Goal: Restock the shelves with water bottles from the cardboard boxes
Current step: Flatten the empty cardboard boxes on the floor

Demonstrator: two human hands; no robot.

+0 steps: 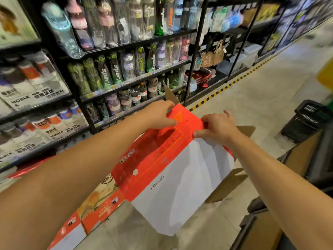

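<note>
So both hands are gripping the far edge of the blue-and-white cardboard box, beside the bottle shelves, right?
Not quite: the cardboard box is red and white, not blue and white. The head view shows the left hand and right hand gripping its far edge, beside the bottle shelves.

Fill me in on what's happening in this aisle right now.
A person stands before black metal shelves of wrapped water bottles, holding a red and white cardboard box up in both hands. The left hand and right hand grip its far top edge, near a brown flap. More red and white boxes lie on the floor. No bottle is in hand yet.
</note>
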